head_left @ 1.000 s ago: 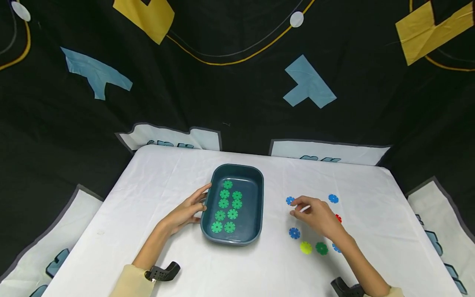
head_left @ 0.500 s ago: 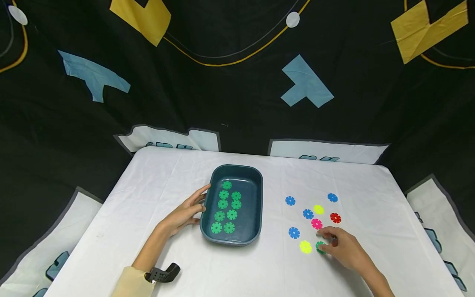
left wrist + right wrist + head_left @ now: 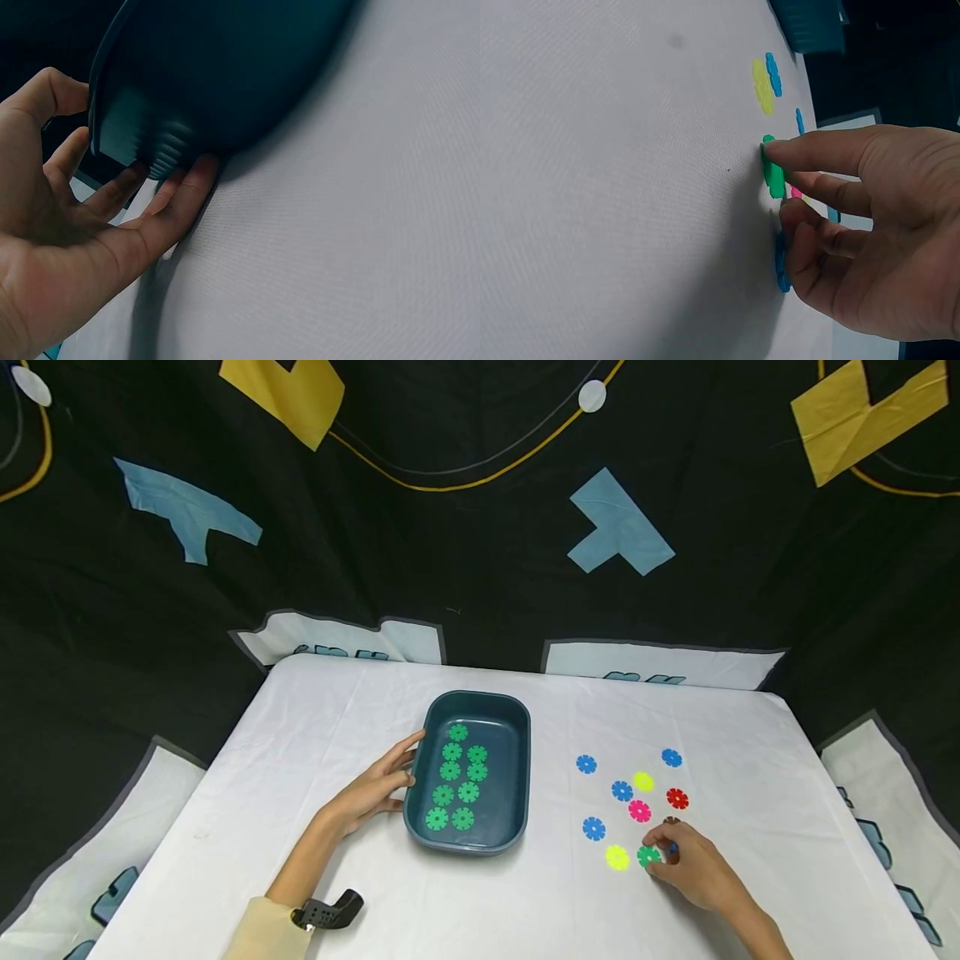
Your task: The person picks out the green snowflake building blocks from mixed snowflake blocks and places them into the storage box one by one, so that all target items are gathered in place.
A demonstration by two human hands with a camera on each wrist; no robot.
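A dark teal tray (image 3: 506, 793) stands on the white table, with several green notched discs (image 3: 462, 818) lying in two rows inside it. My left hand (image 3: 375, 792) holds the tray's left side; in the left wrist view, fingertips (image 3: 199, 172) touch its outer wall near the base. On the right, thumb and forefinger of my right hand (image 3: 693, 864) pinch a green notched disc (image 3: 648, 857) close to the cloth. A blue disc (image 3: 781, 262) shows beneath that hand in the right wrist view, and a brown disc (image 3: 671, 820) lies just beyond its fingers.
Around the right hand lie blue discs (image 3: 593, 828), yellow discs (image 3: 617, 858), a pink disc (image 3: 640, 811) and a red disc (image 3: 677, 798). The white-covered table (image 3: 337, 693) meets a black curtain (image 3: 480, 585) at its far edge. A black wrist strap (image 3: 327, 912) is on the left wrist.
My right hand has come from the far blue disc towards the near right and now pinches the green disc. The left hand and tray stay put.
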